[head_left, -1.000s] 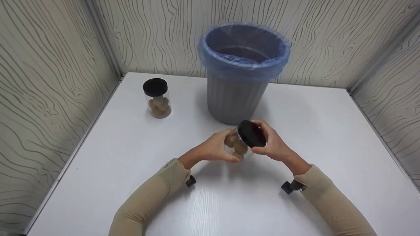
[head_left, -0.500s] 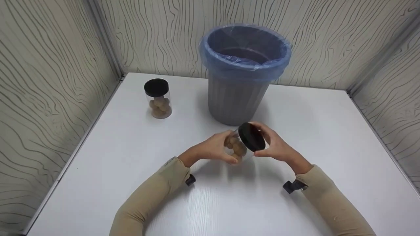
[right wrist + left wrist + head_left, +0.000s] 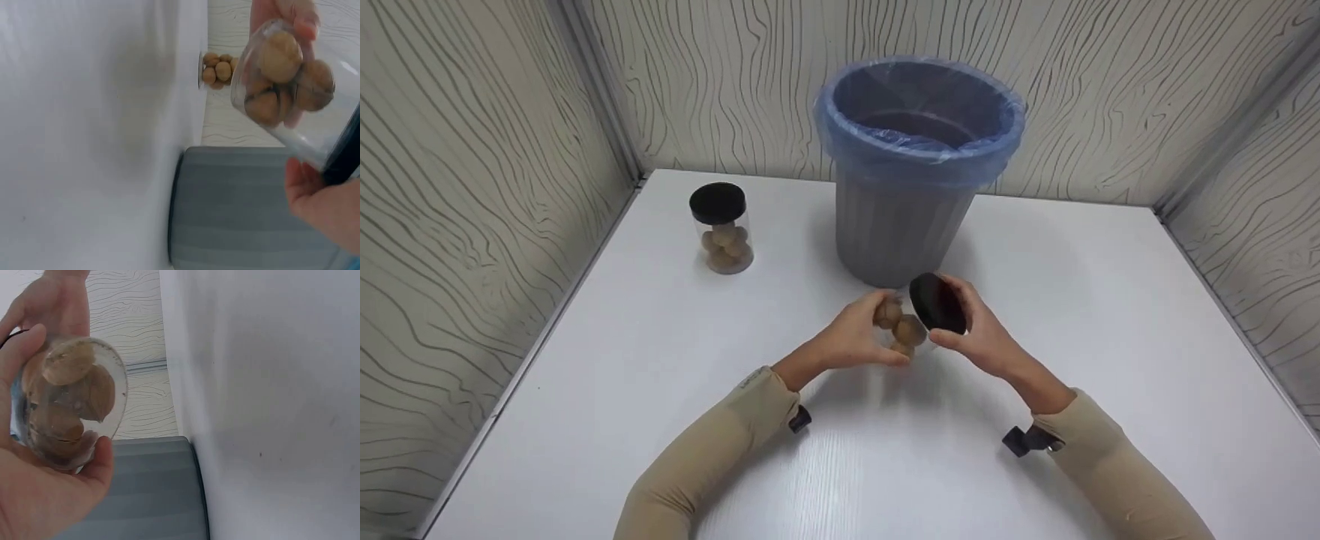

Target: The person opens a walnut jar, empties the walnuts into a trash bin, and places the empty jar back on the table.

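Note:
My left hand [image 3: 851, 337] grips a clear jar [image 3: 315, 126] round its lower body, thumb on the near side. Several walnuts [image 3: 910, 330] lie inside it, gathered towards its base. The jar is tilted, its mouth end pointing up and right in the head view, and it is held above the table. My right hand [image 3: 986, 337] pinches the black lid [image 3: 937, 304] by its edge, thumb low and fingers over the far side. The lid sits right at the jar's mouth. In the left wrist view, the jar's round base [image 3: 121, 382] faces the camera.
A second jar [image 3: 744, 225] of walnuts with a black lid stands upright at the back left of the white table [image 3: 622, 360]. Just behind my hands is a grey bin [image 3: 896, 232] lined with a blue bag [image 3: 915, 161]. Wood-patterned panels [image 3: 720, 82] enclose the table.
The lid has turned and shifted slightly upwards with my right hand. My left hand has tilted the jar a little, and the walnuts have changed position. The other jar and bin stay put.

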Motion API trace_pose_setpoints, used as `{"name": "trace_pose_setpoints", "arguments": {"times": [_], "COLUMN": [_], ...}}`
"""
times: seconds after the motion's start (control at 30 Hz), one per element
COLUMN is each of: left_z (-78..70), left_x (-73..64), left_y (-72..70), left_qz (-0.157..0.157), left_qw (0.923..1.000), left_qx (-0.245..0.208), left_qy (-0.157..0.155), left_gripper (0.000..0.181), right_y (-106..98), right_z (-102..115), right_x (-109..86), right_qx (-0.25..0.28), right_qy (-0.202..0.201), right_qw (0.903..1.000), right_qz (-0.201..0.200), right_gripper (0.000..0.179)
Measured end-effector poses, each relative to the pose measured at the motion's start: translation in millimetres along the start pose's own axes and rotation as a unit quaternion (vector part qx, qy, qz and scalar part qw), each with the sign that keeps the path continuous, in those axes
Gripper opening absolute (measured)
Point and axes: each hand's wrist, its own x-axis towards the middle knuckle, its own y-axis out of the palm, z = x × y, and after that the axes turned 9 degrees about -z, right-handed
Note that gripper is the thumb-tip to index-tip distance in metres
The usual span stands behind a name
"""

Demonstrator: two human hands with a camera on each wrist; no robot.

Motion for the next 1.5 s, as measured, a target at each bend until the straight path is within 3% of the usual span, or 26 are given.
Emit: {"name": "trace_pose_setpoints", "arguments": {"times": [0.23, 0.57, 0.87, 1.1, 1.3, 1.5], "left_z": [-1.4, -0.6, -1.1, 0.5, 3.9, 5.7], "left_x": [-0.5, -1.7, -2.8, -3.6, -1.7, -1.5], "left_y": [2.5, -1.6, -5.3, -6.5, -6.1, -6.0], "left_qz": [-0.008, 0.038, 0.056, 0.067, 0.079, 0.078], "left_qw": [0.9999, 0.9985, 0.9977, 0.997, 0.9957, 0.9955], "left_qx": [0.009, -0.014, -0.017, -0.019, -0.035, -0.041], "left_qy": [0.012, 0.036, 0.036, 0.033, 0.032, 0.035], "left_gripper": [0.087, 0.089, 0.089, 0.088, 0.086, 0.085], "right_y": [2, -2, -4, -4, -8, -14], "right_z": [4, 2, 3, 32, 10, -7], "right_x": [-2.1, -4.4, -1.5, -3.7, -0.6, 1.4], "right_qx": [-0.02, -0.021, -0.03, 0.0, 0.013, 0.033], "right_qy": [0.013, -0.041, -0.068, -0.112, -0.132, -0.113], "right_qw": [0.9993, 0.9989, 0.9972, 0.9933, 0.99, 0.9894], "right_qz": [-0.028, -0.011, 0.0, 0.026, 0.048, 0.085], "right_gripper": [0.073, 0.073, 0.078, 0.077, 0.083, 0.089]}}
